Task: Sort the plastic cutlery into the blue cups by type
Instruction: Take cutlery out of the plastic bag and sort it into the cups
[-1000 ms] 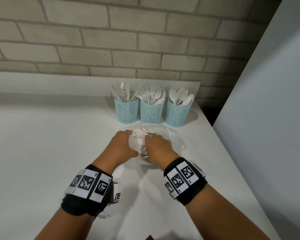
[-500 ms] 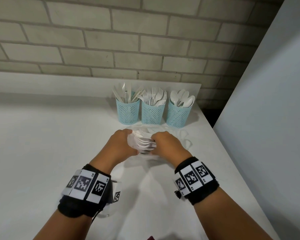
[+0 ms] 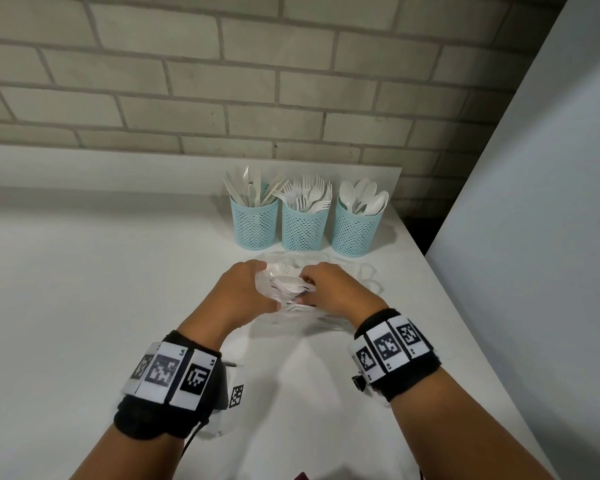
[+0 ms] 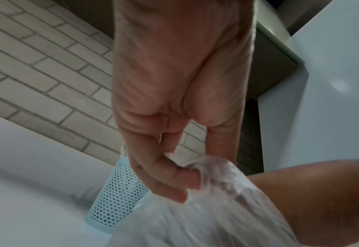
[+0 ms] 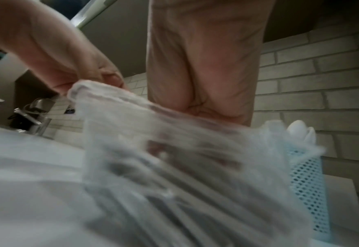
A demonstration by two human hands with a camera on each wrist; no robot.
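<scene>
White counter (image 3: 84,306), brick wall behind. Left hand (image 3: 238,292) and right hand (image 3: 329,289) both pinch clear bag (image 3: 284,289) of spoons; spoon cup (image 3: 355,226) ahead-right, right hand nearer.

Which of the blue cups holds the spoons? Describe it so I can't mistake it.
Find the brick wall behind the white table; three blue mesh cups stand in a row before it. The spoon cup is the rightmost, nearest the table's right edge. Only it shows rounded bowls; the middle cup bristles with fork tines.
</scene>
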